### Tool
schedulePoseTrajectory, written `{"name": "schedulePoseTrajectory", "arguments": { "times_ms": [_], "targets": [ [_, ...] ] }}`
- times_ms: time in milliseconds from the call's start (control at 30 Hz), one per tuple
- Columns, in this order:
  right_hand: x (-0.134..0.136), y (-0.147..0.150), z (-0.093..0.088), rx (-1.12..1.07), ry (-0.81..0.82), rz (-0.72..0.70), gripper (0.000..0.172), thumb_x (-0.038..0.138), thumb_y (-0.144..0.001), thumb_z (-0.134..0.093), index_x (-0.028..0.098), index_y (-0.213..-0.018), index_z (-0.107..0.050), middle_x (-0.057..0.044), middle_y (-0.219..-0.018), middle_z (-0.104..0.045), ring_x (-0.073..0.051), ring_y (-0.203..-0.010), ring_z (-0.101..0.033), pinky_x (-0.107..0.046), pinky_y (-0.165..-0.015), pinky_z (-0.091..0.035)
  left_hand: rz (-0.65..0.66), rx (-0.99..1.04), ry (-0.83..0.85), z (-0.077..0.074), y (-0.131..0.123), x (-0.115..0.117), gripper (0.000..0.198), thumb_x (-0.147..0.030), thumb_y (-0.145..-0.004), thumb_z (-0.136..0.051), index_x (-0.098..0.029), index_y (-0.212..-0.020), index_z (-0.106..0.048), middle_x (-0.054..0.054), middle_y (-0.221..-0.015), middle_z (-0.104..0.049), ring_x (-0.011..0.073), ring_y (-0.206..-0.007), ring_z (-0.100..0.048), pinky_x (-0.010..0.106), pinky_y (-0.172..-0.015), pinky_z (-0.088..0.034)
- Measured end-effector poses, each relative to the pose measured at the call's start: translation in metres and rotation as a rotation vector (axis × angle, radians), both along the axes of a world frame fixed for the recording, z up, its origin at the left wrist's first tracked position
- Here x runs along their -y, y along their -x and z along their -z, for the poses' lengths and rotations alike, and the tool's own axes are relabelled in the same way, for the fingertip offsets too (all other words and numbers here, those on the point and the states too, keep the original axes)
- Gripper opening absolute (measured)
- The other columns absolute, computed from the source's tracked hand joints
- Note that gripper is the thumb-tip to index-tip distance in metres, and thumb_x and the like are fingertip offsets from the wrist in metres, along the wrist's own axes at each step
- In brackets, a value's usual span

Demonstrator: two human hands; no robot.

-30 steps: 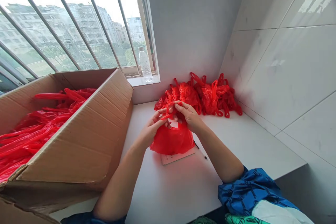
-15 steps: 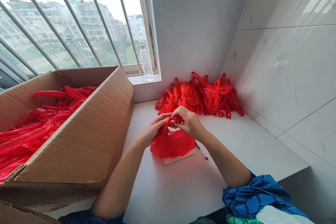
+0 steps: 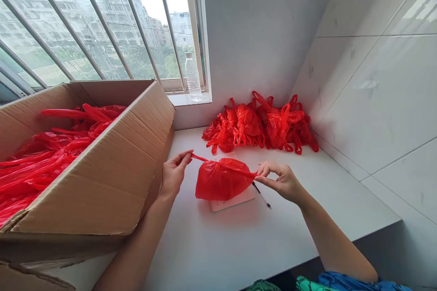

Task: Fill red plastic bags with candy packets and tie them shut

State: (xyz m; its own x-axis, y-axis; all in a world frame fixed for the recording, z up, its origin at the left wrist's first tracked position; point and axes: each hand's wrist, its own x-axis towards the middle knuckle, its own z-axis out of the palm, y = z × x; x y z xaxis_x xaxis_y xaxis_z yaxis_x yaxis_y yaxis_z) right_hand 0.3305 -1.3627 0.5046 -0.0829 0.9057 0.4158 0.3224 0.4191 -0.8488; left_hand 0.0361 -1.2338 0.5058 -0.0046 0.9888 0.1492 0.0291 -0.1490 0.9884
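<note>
Far left, overhanging the counter's left edge: an open cardboard box [image 3: 95, 182], packed with loose red bags [image 3: 51, 150], flattened and stringy. Behind it, on the window sill, a clear water bottle [image 3: 193, 75], upright.

Just right of the box's near corner: left hand [image 3: 173, 175], thumb and forefinger pinched shut on one handle of the red bag [image 3: 220, 181], drawn taut toward the left. The bag itself bunched into a plump bundle, resting mid-counter on a small white pad [image 3: 235, 200], partly hidden beneath. A black pen [image 3: 261, 194] lying on the counter [image 3: 239, 250] just beside the pad's right edge, close under the right hand.

Right of the bundle: right hand [image 3: 282, 182], fingertips pinched narrow on the opposite handle, stretched rightward. Both handles pulled apart, hands well separated.

At the back, against the wall and running toward the counter's far right corner: a heap of knotted red bags [image 3: 262, 125], already bundled.

Likely risks, judging by the tension: thin film tearing at a handle from too hard a pull; a handle slipping out of a fingertip pinch, loosening the bundle; the bundle dragging the pad or nudging the pen toward the counter's near edge.
</note>
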Motion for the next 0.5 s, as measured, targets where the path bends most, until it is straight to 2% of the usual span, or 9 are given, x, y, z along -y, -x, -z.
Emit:
{"name": "schedulePoseTrajectory", "arguments": {
  "times_ms": [67,133,200,233,267,333,367,433,500],
  "targets": [
    [0.011,-0.011,0.013,0.019,0.155,-0.015,0.027,0.043,-0.088,-0.067,0.024,-0.07,-0.058,-0.002,-0.078,-0.069,-0.022,-0.078,-0.067,-0.045,-0.085,-0.054,-0.044,-0.045,0.017,0.014,0.011,0.004,0.048,-0.051,-0.077,-0.075,-0.015,-0.108,-0.074,0.011,-0.109,-0.072,0.0231,-0.1,-0.066,0.036,-0.096,-0.051],
    [0.018,-0.022,0.021,0.036,0.273,-0.069,0.026,0.048,-0.09,-0.062,0.024,-0.077,-0.063,-0.004,-0.086,-0.071,-0.024,-0.086,-0.068,-0.046,-0.088,-0.054,-0.016,-0.074,0.016,0.026,0.02,0.014,0.058,-0.054,-0.081,-0.07,-0.016,-0.124,-0.065,0.01,-0.106,-0.072,0.0231,-0.099,-0.067,0.038,-0.096,-0.051],
    [0.019,-0.031,0.025,0.07,0.311,-0.076,0.028,0.05,-0.092,-0.057,0.026,-0.101,-0.068,-0.007,-0.109,-0.071,-0.026,-0.106,-0.066,-0.048,-0.097,-0.052,0.064,-0.111,0.043,0.034,0.03,0.025,0.07,-0.057,-0.087,-0.061,-0.02,-0.145,-0.045,0.011,-0.112,-0.071,0.0235,-0.104,-0.068,0.04,-0.097,-0.052],
    [0.018,-0.034,0.026,0.113,0.3,-0.036,0.034,0.051,-0.092,-0.057,0.027,-0.116,-0.065,-0.009,-0.124,-0.066,-0.027,-0.118,-0.062,-0.049,-0.102,-0.049,0.11,-0.154,0.077,0.036,0.034,0.03,0.073,-0.059,-0.09,-0.055,-0.021,-0.15,-0.036,0.012,-0.119,-0.069,0.0244,-0.109,-0.066,0.042,-0.098,-0.051],
    [0.015,-0.036,0.027,0.176,0.276,0.022,0.045,0.052,-0.091,-0.057,0.028,-0.13,-0.058,-0.01,-0.137,-0.059,-0.028,-0.128,-0.055,-0.05,-0.106,-0.046,0.147,-0.217,0.114,0.036,0.036,0.034,0.073,-0.061,-0.092,-0.049,-0.022,-0.151,-0.033,0.014,-0.127,-0.065,0.026,-0.116,-0.063,0.043,-0.1,-0.05],
    [0.002,-0.032,0.028,0.335,0.219,0.11,0.072,0.057,-0.086,-0.062,0.03,-0.149,-0.039,-0.011,-0.154,-0.04,-0.03,-0.14,-0.042,-0.053,-0.111,-0.04,0.21,-0.381,0.154,0.032,0.032,0.038,0.07,-0.065,-0.094,-0.041,-0.021,-0.148,-0.041,0.016,-0.142,-0.054,0.0295,-0.129,-0.054,0.046,-0.105,-0.045],
    [-0.007,-0.026,0.03,0.407,0.191,0.11,0.084,0.059,-0.083,-0.065,0.03,-0.154,-0.03,-0.012,-0.159,-0.032,-0.031,-0.144,-0.035,-0.053,-0.114,-0.037,0.232,-0.466,0.139,0.028,0.026,0.039,0.069,-0.066,-0.094,-0.039,-0.021,-0.145,-0.045,0.016,-0.146,-0.05,0.0307,-0.134,-0.049,0.047,-0.108,-0.042],
    [-0.029,-0.007,0.033,0.51,0.118,0.033,0.102,0.063,-0.08,-0.067,0.028,-0.158,-0.014,-0.013,-0.164,-0.02,-0.031,-0.15,-0.023,-0.054,-0.118,-0.029,0.263,-0.617,0.036,0.021,0.005,0.039,0.066,-0.064,-0.094,-0.04,-0.021,-0.143,-0.048,0.015,-0.149,-0.046,0.0314,-0.139,-0.042,0.049,-0.113,-0.035],
    [-0.051,0.015,0.04,0.586,0.017,-0.041,0.108,0.065,-0.08,-0.065,0.026,-0.159,-0.005,-0.015,-0.164,-0.015,-0.03,-0.152,-0.016,-0.056,-0.121,-0.018,0.266,-0.74,-0.128,0.018,-0.019,0.037,0.067,-0.061,-0.093,-0.045,-0.019,-0.145,-0.045,0.015,-0.148,-0.046,0.0321,-0.138,-0.042,0.05,-0.115,-0.032]
  ]
}}
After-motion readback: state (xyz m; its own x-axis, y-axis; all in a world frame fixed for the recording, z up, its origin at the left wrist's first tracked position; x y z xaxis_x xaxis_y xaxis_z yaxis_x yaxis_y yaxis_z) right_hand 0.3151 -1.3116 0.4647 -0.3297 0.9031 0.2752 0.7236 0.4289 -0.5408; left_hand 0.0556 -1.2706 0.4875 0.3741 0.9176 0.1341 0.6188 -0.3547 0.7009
